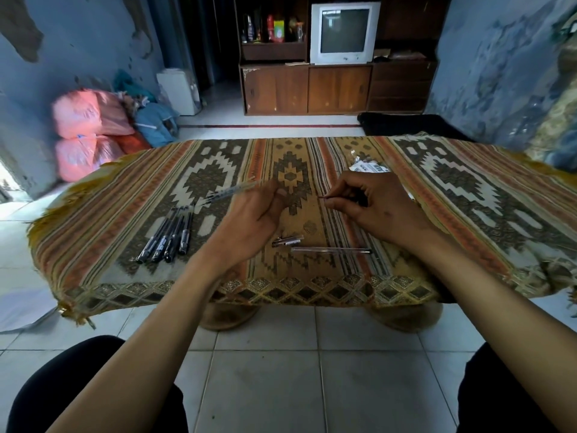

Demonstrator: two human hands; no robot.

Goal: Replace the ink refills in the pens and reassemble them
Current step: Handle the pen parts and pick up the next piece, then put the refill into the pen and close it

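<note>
My left hand grips a clear pen barrel that points up and to the left over the patterned cloth. My right hand pinches a thin dark refill or tip piece, its end pointing left toward the left hand. A gap separates the two parts. Near the front edge lie a pen cap and a clear barrel with a dark end. Several assembled black pens lie side by side at the left.
The low table wears a patterned woven cloth. A clear printed packet lies behind my right hand. Pink sacks sit on the floor at left, a TV cabinet stands beyond, and my knees frame the tiled floor.
</note>
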